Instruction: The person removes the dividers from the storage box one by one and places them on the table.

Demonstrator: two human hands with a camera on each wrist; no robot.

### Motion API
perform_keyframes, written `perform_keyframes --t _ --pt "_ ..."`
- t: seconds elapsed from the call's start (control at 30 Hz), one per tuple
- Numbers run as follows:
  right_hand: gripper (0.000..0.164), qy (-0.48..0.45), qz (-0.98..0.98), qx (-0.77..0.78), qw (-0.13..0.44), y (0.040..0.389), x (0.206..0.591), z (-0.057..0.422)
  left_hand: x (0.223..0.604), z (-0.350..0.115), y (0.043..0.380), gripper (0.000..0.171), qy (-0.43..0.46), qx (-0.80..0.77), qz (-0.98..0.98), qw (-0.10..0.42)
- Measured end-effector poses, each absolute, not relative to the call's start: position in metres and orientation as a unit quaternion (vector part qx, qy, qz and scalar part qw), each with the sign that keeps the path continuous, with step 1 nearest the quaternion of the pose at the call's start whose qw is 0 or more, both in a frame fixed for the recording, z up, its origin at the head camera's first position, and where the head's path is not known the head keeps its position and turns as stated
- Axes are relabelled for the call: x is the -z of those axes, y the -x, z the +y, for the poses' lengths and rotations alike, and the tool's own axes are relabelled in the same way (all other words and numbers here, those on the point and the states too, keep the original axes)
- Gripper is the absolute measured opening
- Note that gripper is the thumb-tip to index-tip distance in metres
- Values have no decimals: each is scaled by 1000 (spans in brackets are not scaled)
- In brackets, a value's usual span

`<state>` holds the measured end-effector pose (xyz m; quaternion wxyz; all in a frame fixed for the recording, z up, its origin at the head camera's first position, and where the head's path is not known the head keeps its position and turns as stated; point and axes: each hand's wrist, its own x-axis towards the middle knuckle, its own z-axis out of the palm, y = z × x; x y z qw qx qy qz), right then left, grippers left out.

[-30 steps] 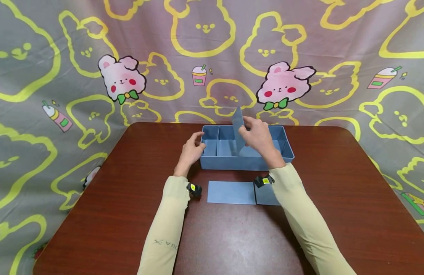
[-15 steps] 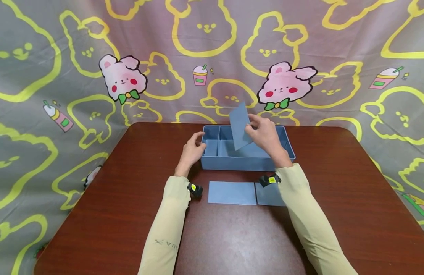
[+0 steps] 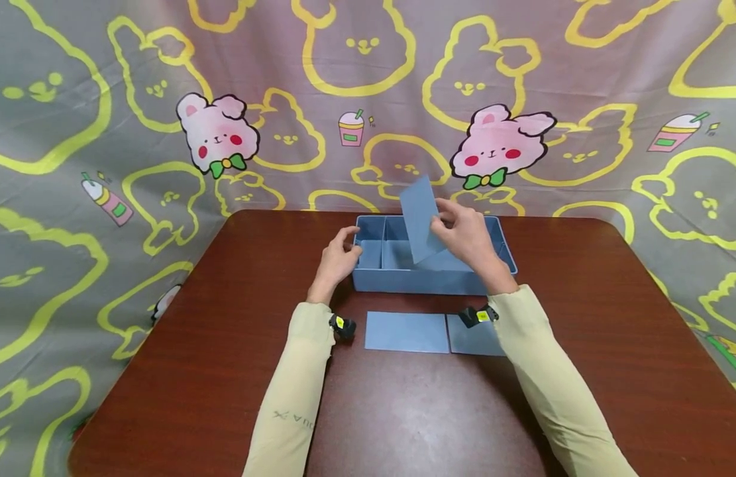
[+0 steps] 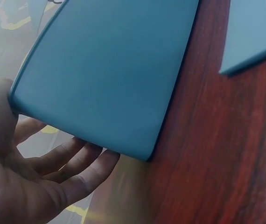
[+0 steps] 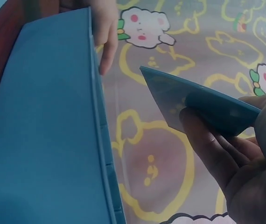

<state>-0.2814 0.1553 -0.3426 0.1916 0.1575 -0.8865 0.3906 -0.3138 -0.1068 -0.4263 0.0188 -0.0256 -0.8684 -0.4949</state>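
A long blue-grey organizer box (image 3: 421, 281) stands near the table's far side, with a divider (image 3: 383, 244) upright across its left part. My left hand (image 3: 336, 262) holds the box's left end. In the left wrist view its fingers (image 4: 88, 179) lie at the end wall and its thumb at the rim. My right hand (image 3: 466, 235) pinches a flat blue-grey panel (image 3: 419, 215) by its right edge, tilted over the box. The right wrist view shows this panel (image 5: 207, 100) between thumb and fingers, apart from the box wall (image 5: 49, 121).
Two more flat panels lie side by side on the brown table in front of the box, a left one (image 3: 406, 331) and a right one (image 3: 476, 335) partly hidden by the right wrist. A cartoon-printed curtain (image 3: 284, 152) hangs right behind the table (image 3: 224, 318).
My right hand has raised the panel from between the box walls to above them and turned its broad face toward the head camera. The left hand stays at the box's left end.
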Motion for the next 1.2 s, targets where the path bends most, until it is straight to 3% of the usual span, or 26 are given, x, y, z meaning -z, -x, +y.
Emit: perform_keyframes --t 1.2 --pt "40 -213 -892 -335 217 250 356 212 426 -110 312 48 28 497 -867 15"
